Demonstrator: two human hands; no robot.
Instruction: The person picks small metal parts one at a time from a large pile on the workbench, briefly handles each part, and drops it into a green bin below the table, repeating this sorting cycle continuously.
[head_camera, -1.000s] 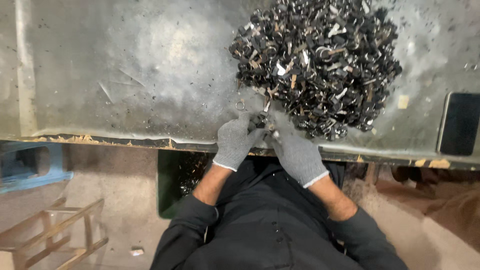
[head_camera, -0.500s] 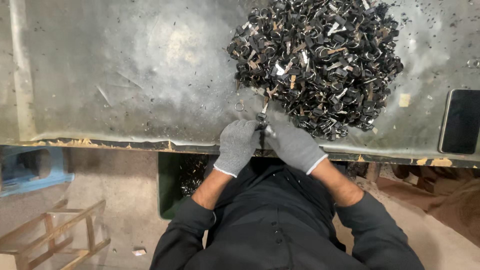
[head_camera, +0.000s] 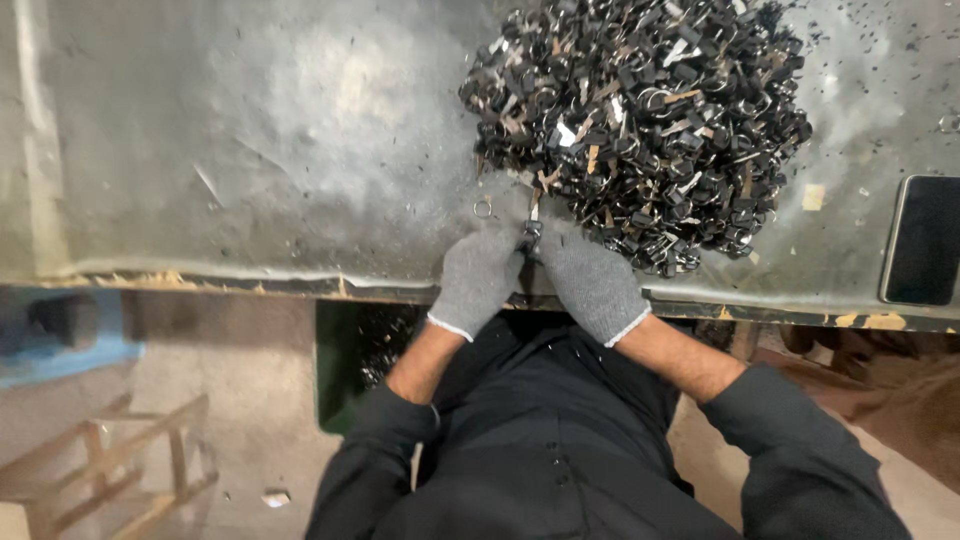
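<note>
Scanning from the far left, a blue plastic crate (head_camera: 60, 335) sits low beside a pale wooden frame (head_camera: 120, 465) on the floor, and above them stretches the worn grey metal worktable (head_camera: 250, 150), dusted with dark specks. A lone small metal ring (head_camera: 482, 208) lies loose on the tabletop, just above the left hand (head_camera: 478, 280) in its grey knitted glove. That hand is closed, fingertips pinched on a small dark clip-like metal piece (head_camera: 528, 236). Meeting it from the other side is the right hand (head_camera: 592, 285), gloved the same, its fingers also closed on that piece, so both hands clamp one part between them at the table's near edge. Exactly how each finger sits on it is hard to make out; the piece is tiny and mostly covered. It looks light, stiff and a little slick, likely with sharp stamped edges, best taken by pinching its flat sides. Up and right of the hands, nearly touching them, sprawls a big heap of black and silvery metal clips and rings (head_camera: 640, 120). Farthest right, a black flat rectangular device (head_camera: 922, 240) lies on the table.
</note>
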